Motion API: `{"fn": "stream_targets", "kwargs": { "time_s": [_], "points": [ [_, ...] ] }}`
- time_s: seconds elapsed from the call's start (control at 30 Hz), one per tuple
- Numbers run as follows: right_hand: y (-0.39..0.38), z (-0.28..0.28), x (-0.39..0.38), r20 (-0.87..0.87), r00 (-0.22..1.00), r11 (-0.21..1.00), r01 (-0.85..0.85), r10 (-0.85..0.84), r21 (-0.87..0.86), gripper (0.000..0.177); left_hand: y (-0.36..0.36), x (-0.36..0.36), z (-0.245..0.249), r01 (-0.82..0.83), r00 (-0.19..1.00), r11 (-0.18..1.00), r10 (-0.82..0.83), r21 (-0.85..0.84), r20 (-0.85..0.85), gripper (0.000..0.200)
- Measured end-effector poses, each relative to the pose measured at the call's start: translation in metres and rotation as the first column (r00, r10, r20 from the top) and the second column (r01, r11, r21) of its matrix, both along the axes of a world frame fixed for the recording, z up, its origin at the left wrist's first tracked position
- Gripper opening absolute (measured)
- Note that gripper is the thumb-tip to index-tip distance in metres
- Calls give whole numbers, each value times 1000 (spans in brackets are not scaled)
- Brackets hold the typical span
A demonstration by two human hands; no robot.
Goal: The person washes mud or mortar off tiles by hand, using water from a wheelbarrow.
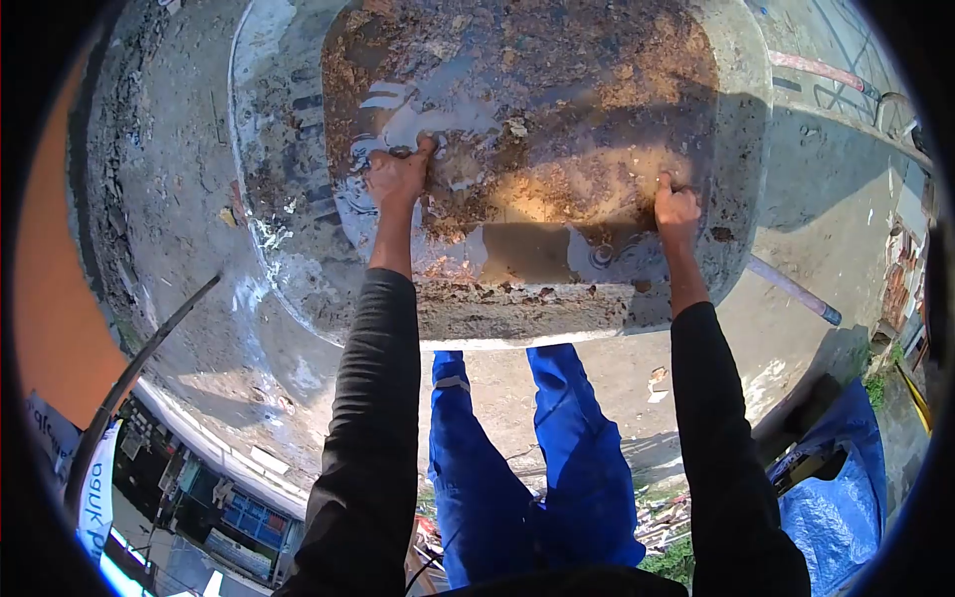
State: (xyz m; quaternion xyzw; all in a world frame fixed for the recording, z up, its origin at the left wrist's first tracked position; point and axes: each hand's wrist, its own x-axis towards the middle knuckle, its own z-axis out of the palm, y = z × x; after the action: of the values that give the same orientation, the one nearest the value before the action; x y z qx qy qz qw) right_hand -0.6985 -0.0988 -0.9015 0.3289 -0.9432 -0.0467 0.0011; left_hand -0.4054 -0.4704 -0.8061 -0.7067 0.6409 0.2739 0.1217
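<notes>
Rough, round-cornered tub (pixel 557 313) held murky water (pixel 537 249), left hand (pixel 396 179) and right hand (pixel 678 207) curled, their hold unclear, grey ground (pixel 184 199) lay beyond rim (pixel 477 344).

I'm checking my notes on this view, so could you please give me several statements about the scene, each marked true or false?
1. The left hand and the right hand are both inside the rim of the basin. True.
2. The right hand holds up a long-handled shovel. False: no tool shows in it.
3. Murky liquid shows in the basin. True.
4. The person's sleeves are white. False: the sleeves are black.
5. A blue tarp is at the lower right of the picture. True.
</notes>
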Motion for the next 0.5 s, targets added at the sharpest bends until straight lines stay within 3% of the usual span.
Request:
{"fn": "stream_targets", "kwargs": {
  "time_s": [0.03,0.07,0.13,0.17,0.23,0.33,0.37,0.47,0.5],
  "points": [
    [-5,12,1,-202,945,966,-253,257,44,25,-2,2,-4,12,1000,1000,-12,-23,23,105],
    [-13,22,4,-198,946,967,-253,255,39,25,-4,6,-8,13,999,1000,-12,-27,29,105],
    [-19,34,6,196,980,982,-54,18,180,26,-7,7,-8,3,999,1000,-2,-10,45,107],
    [-20,37,6,196,980,982,-50,14,181,26,-5,8,-8,7,999,1000,-6,-9,45,107],
    [-11,26,5,93,984,971,-165,151,172,21,3,12,-9,-40,998,999,40,17,41,107],
    [-2,7,5,0,988,983,-154,155,97,22,21,12,-17,31,993,994,-18,-109,119,105],
    [0,4,4,-31,987,986,-154,156,67,23,20,12,-19,-11,996,995,19,-98,86,102],
    [-14,32,9,27,968,965,-250,248,83,22,17,12,-12,58,997,994,-54,-88,54,100],
    [-5,19,3,-161,908,918,-395,386,-25,22,18,16,-20,51,997,990,-42,-134,70,98]
  ]
}}
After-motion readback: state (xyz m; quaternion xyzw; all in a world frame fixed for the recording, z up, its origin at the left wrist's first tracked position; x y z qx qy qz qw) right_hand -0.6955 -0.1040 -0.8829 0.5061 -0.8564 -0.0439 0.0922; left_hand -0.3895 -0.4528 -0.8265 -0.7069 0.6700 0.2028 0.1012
